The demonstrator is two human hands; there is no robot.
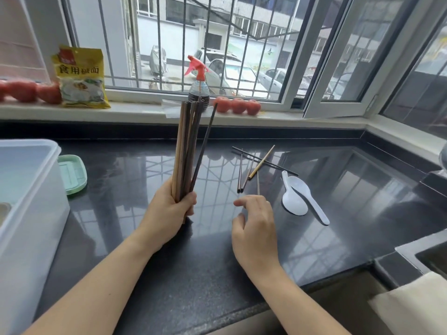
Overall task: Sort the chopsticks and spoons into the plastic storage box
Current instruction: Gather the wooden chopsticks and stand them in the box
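Note:
My left hand [168, 209] grips a bundle of several brown chopsticks [187, 146] held upright above the black counter, one dark stick leaning out to the right. My right hand [255, 226] hovers just in front of several loose chopsticks [251, 169] lying crossed on the counter; its fingers are apart and hold nothing, the fingertips close to the near ends of the sticks. Two white plastic spoons [297, 194] lie overlapping to the right of the loose sticks. The clear plastic storage box [29, 201] stands at the left edge.
A pale green lid or tray [72, 174] lies beside the box. On the windowsill stand a yellow food packet [81, 77], a spray bottle [198, 85] and tomatoes [238, 105]. A sink rim [420, 255] and a cloth [416, 305] are at the lower right.

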